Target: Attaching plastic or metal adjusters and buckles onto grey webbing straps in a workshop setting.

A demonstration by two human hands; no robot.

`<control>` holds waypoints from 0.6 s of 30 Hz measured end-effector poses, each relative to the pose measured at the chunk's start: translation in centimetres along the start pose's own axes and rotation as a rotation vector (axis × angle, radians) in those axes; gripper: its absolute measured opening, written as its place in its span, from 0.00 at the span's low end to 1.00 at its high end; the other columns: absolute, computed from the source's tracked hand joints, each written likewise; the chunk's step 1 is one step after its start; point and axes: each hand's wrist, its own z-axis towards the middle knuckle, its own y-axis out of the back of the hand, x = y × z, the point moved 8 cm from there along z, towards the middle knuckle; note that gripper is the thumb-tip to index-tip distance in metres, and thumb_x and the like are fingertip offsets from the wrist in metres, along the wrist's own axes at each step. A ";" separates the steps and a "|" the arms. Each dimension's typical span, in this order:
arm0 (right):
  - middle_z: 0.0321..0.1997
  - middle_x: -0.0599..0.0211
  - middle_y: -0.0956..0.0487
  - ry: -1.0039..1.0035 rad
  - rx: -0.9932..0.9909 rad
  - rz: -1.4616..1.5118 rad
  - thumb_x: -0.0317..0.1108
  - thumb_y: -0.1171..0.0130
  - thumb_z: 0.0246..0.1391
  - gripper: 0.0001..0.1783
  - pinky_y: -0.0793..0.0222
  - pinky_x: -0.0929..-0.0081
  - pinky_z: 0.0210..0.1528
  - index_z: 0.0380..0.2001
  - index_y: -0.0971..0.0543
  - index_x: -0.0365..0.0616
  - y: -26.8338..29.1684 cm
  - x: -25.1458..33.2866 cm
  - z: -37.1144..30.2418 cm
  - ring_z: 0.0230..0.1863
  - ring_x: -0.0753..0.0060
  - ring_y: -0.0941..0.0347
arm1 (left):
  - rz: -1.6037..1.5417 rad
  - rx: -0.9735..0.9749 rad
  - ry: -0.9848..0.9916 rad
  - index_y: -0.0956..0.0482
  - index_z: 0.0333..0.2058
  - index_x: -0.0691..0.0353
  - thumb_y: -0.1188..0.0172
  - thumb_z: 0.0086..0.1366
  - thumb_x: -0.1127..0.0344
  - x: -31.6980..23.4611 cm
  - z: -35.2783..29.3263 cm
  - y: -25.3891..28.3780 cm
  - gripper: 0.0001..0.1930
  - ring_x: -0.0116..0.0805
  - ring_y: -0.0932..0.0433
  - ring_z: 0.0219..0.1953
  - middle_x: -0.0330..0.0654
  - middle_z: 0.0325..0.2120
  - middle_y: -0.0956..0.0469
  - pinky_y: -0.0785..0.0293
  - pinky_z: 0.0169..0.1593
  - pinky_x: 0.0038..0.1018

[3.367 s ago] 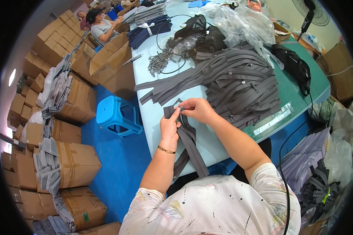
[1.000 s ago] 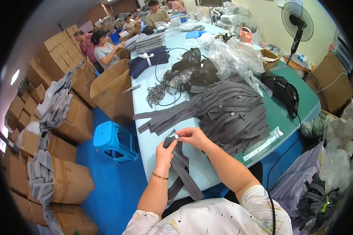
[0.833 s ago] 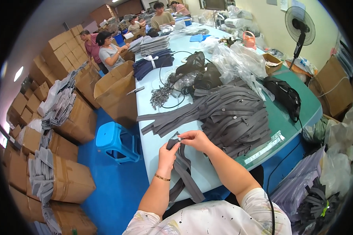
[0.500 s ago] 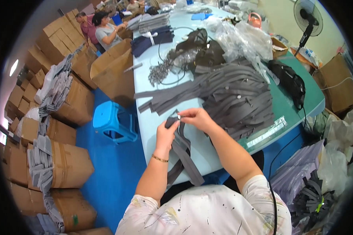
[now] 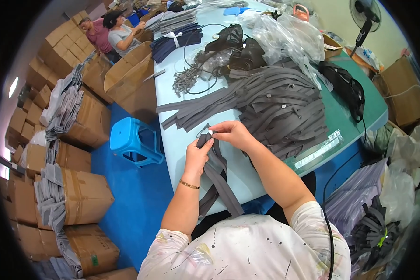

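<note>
My left hand (image 5: 197, 156) is closed round the upper end of a dark grey strip (image 5: 221, 184) that looks like a zipper. The strip's lower part hangs in folds past the table's near edge. My right hand (image 5: 233, 134) pinches a small whitish piece (image 5: 211, 132) at the strip's upper end, the two hands nearly touching. A thin dark loop (image 5: 203, 129) stands up there; fingers hide how it joins the strip. Beyond my hands lies a large pile of similar strips (image 5: 284, 109), dotted with small pale bits. Several strips reach from it toward the left edge.
The pale blue table (image 5: 172, 140) adjoins a green surface (image 5: 354, 107). Small grey parts (image 5: 186, 79), a cable, black bags (image 5: 343, 88) and clear plastic (image 5: 294, 39) lie beyond. A blue stool (image 5: 135, 140) and cartons (image 5: 86, 196) stand left; two people are at far left.
My hands stay at the strip's end, slightly higher in the picture, and the thin loop now shows more plainly above my fingers. The whole view has shifted a little.
</note>
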 end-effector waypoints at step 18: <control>0.32 0.71 0.21 0.024 0.019 -0.011 0.25 0.40 0.47 0.11 0.31 0.84 0.38 0.37 0.20 0.41 0.0 -0.6 0.6 0.34 0.84 0.28 | -0.031 0.009 -0.010 0.25 0.29 0.62 0.39 0.56 0.68 -0.2 0.2 -0.5 0.06 0.15 0.41 0.12 0.30 0.17 0.31 0.50 0.14 0.15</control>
